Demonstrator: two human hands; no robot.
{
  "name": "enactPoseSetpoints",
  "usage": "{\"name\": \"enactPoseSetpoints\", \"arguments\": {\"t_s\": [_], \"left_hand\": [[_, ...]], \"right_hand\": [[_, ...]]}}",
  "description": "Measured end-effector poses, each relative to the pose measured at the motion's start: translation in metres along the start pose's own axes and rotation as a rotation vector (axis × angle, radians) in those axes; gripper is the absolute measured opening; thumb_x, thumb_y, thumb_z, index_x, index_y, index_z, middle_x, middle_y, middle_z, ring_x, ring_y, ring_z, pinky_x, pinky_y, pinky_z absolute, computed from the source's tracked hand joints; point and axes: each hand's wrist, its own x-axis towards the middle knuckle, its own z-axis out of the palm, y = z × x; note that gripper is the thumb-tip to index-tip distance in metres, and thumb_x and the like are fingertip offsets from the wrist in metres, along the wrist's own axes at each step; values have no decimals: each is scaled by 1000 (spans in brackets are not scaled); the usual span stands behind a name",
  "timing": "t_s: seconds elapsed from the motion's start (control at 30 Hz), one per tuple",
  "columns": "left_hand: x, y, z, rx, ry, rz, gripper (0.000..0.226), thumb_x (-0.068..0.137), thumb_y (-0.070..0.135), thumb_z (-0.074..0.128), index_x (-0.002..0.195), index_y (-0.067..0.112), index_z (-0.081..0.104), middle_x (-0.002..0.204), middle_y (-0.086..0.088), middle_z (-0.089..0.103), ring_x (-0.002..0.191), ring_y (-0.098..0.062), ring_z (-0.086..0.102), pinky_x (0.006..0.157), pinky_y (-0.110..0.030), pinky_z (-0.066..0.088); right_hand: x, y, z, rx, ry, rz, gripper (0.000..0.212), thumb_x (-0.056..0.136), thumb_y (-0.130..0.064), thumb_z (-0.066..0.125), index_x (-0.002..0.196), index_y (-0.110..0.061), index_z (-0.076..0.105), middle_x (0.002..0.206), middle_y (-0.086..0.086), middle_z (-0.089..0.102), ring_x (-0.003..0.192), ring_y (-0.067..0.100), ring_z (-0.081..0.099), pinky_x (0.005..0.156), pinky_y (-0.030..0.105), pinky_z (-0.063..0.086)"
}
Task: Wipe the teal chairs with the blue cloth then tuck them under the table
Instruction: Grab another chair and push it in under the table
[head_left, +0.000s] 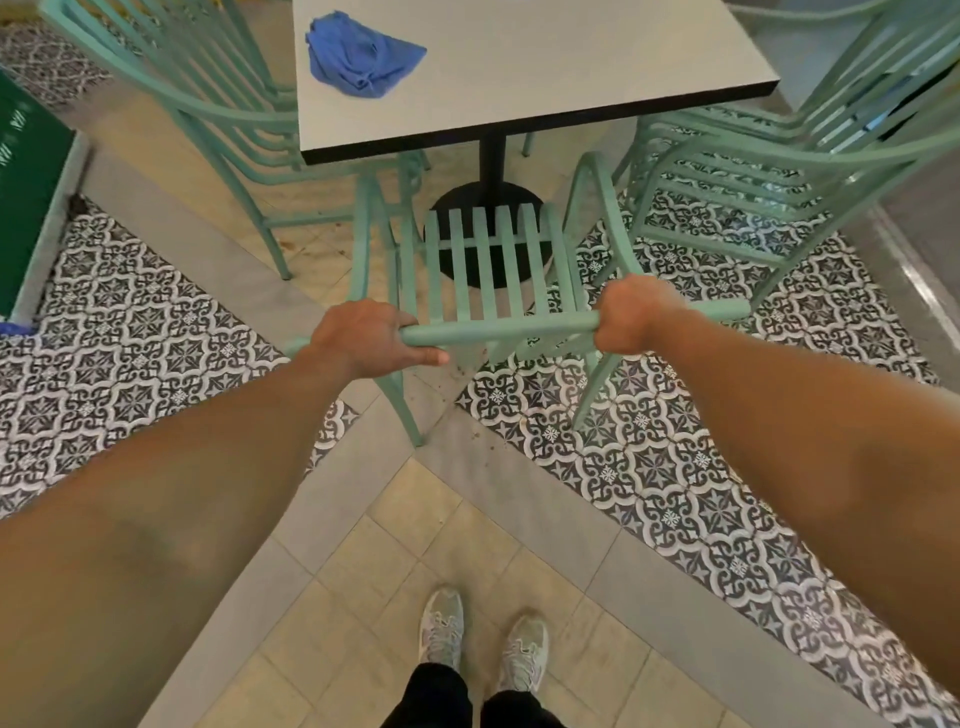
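Observation:
A teal slatted chair (488, 260) stands in front of me, its seat partly under the near edge of the white table (571, 67). My left hand (371, 338) grips the left part of its top back rail and my right hand (631, 314) grips the right part. The blue cloth (358, 54) lies crumpled on the table's far left, apart from both hands. A second teal chair (208, 104) stands at the table's left side. A third teal chair (769, 171) stands at its right side.
The table's black pedestal and round base (491, 197) sit under the held chair's seat. A green board (31, 192) leans at the far left. My shoes (483, 639) stand on beige tiles; patterned tiles lie on both sides.

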Motion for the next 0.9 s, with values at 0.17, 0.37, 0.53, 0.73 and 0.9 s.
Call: {"name": "enactPoseSetpoints", "arguments": {"t_s": [0.17, 0.37, 0.53, 0.73, 0.9], "left_hand": [[22, -6, -7, -23, 21, 0, 71, 62, 91, 47, 91, 31, 71, 73, 3, 63, 76, -19, 59, 58, -27, 36], [37, -9, -13, -14, 13, 6, 73, 63, 90, 48, 96, 30, 72, 72, 3, 62, 76, -19, 59, 58, -27, 34], [49, -15, -17, -18, 23, -2, 75, 59, 93, 47, 94, 31, 72, 71, 4, 61, 75, -18, 59, 59, -28, 37], [56, -20, -18, 4, 37, -3, 78, 58, 95, 43, 92, 31, 72, 69, 6, 61, 72, -18, 59, 60, -28, 39], [56, -20, -17, 29, 43, 9, 77, 59, 96, 41, 92, 33, 71, 69, 5, 62, 70, -15, 58, 58, -27, 35]], "right_hand": [[22, 5, -9, 5, -10, -6, 19, 87, -29, 55, 71, -20, 52, 72, 0, 57, 62, 9, 54, 49, 22, 43], [37, 8, -14, 43, -8, 17, 13, 85, -28, 57, 75, -20, 54, 73, 1, 57, 64, 10, 56, 49, 22, 43], [48, 8, -16, 43, -5, 27, 12, 85, -29, 58, 87, -18, 61, 74, 0, 59, 65, 11, 58, 49, 22, 44], [51, 7, -20, 28, -15, 16, 11, 86, -28, 57, 83, -18, 59, 73, 1, 58, 63, 10, 57, 47, 21, 41], [50, 5, -22, 25, -19, 34, 14, 87, -28, 56, 79, -16, 58, 71, 1, 59, 61, 11, 58, 53, 25, 51]]}}
